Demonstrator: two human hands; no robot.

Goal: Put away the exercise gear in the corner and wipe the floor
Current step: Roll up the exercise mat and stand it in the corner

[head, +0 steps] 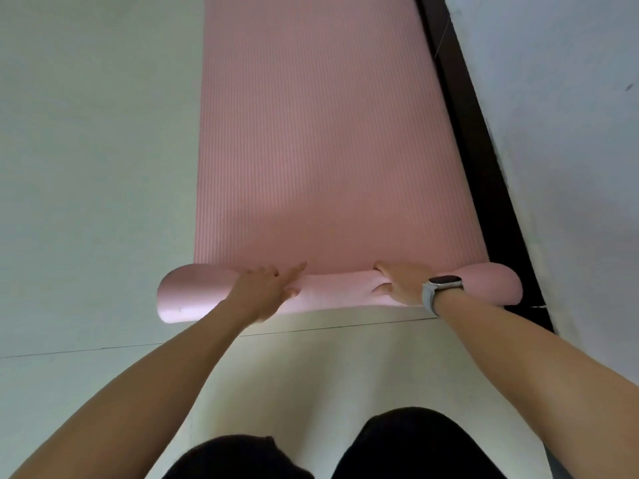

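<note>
Floor: pale tiled floor (86,202) with thin grout lines, lit dimly; a dark skirting strip (484,160) runs along the light wall (560,98) on the right.
Yoga mat: pink ribbed yoga mat (328,133) lies flat on the floor beside the skirting; its near end is wound into a roll (193,295) lying crosswise.
Left hand: left hand (266,292) rests on top of the roll, fingers stretched forward, spread, gripping nothing.
Right hand: right hand (397,285) presses the roll, fingers curled over its far side, thumb tucked under.
Writing: none readable; the smartwatch (444,283) face is dark.
Hidden: mat's far end is cut off at the top; right fingertips are out of sight; black-clad knees (408,444) are cropped below.
</note>
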